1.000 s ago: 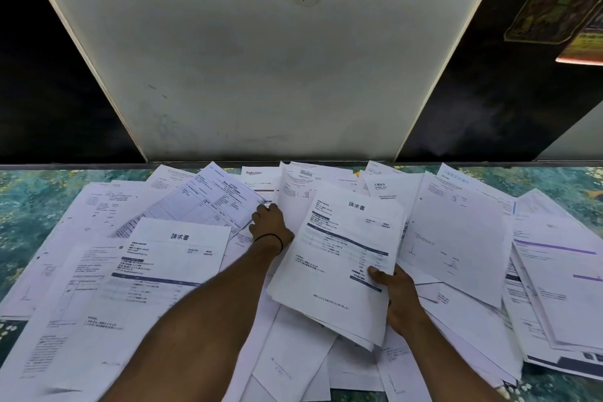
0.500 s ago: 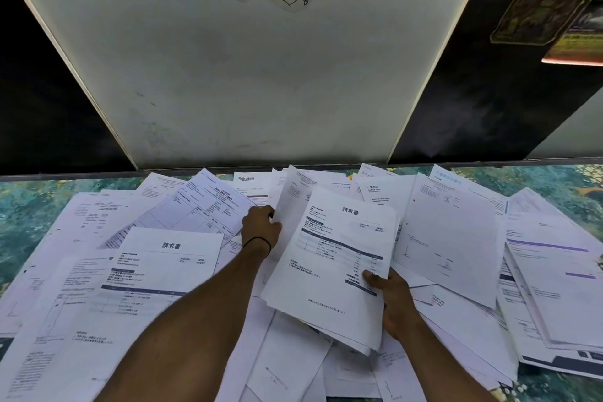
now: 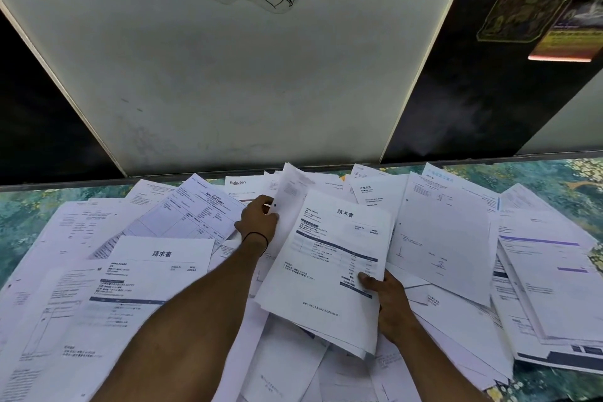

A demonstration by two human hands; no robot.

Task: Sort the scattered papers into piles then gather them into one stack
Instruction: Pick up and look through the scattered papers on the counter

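Observation:
Several printed white papers (image 3: 447,232) lie scattered and overlapping across the table. My right hand (image 3: 386,295) grips a small stack of sheets (image 3: 326,264) by its lower right edge, thumb on top; the top sheet is an invoice with a dark band. My left hand (image 3: 259,217) pinches the edge of a single sheet (image 3: 292,186) that stands lifted behind the held stack. A black band circles my left wrist.
The table (image 3: 29,206) has a green patterned top, showing at the left and right edges. A white wall panel (image 3: 244,75) with a line drawing rises right behind the papers. Another invoice (image 3: 156,271) lies at the front left.
My left hand has taken hold of a sheet near the back and raised its edge up. The stack in my right hand has stayed about where it was.

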